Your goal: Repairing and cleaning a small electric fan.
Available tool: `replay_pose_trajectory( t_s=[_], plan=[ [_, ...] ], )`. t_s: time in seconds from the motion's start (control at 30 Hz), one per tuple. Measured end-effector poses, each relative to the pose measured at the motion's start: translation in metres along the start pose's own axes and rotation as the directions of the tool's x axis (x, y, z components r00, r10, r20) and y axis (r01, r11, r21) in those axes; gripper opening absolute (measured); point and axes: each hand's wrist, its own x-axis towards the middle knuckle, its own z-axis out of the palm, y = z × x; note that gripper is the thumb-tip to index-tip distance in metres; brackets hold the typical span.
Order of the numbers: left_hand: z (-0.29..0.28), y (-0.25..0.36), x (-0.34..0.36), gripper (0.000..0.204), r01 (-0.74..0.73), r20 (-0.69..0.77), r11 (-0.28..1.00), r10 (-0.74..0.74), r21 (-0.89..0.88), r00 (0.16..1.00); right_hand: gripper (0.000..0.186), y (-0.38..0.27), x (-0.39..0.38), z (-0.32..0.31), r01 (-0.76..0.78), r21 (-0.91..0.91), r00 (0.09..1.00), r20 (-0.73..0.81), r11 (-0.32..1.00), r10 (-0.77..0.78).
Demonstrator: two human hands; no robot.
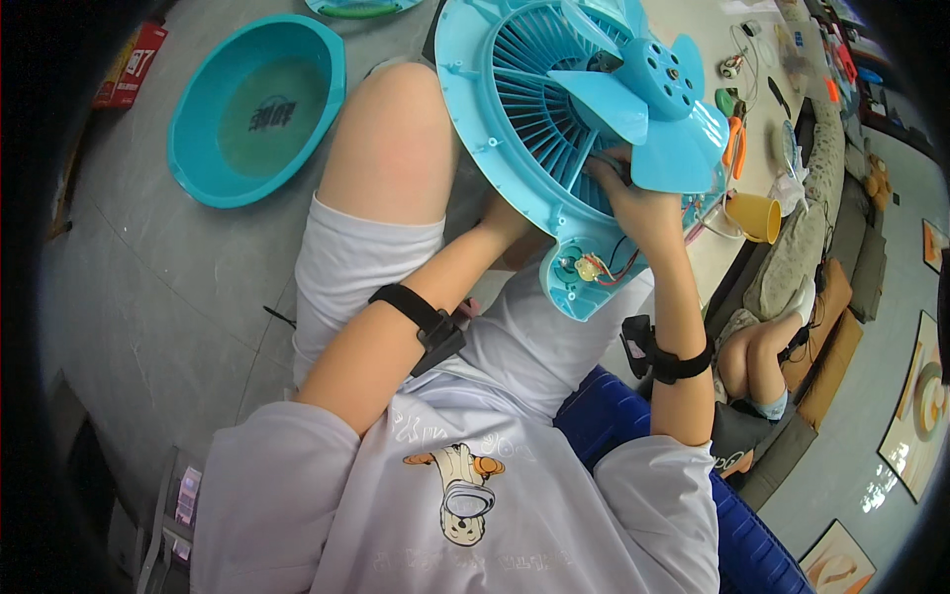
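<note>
A light-blue fan housing (pixel 485 148) with a ribbed grille leans across my lap, its bladed fan wheel (pixel 665 79) exposed on the near side. My right hand (pixel 638 203) reaches in behind a lower blade, with its fingers curled near the grille. A small greyish thing seems to be at those fingertips, but the blade and hand hide most of it. My left hand (pixel 507 218) goes beneath the housing's lower edge, so its fingers are out of sight. Near my right wrist, a small round part with coloured wires (pixel 591 267) sits in the housing's corner.
A teal basin (pixel 184 129) with some water stands on the grey floor at left. Beyond the fan, a table (pixel 752 163) holds orange-handled pliers (pixel 734 148), a yellow cup (pixel 757 218) and cables. A person's bare leg (pixel 757 356) rests on the sofa (pixel 841 381) at right.
</note>
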Motion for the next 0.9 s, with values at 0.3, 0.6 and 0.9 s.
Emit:
replay_pose_trajectory(
  t_s=[0.3,0.6,0.9],
  plan=[
    [0.000,0.076,-0.002,0.035,-0.002,-0.015,0.946,0.007,0.324,1.000,0.016,-0.029,0.000,-0.003,-0.212,0.478,0.911,-0.219,0.852,0.350],
    [-0.002,0.112,-0.030,0.021,0.350,0.024,0.894,-0.357,-0.279,0.934,0.016,-0.032,0.001,-0.016,-0.189,0.230,0.980,-0.009,0.955,0.196],
    [0.011,0.115,-0.018,0.022,0.303,-0.117,0.945,-0.317,-0.123,0.941,0.014,-0.010,-0.005,-0.013,-0.221,0.272,0.971,-0.026,0.937,0.237]
  ],
)
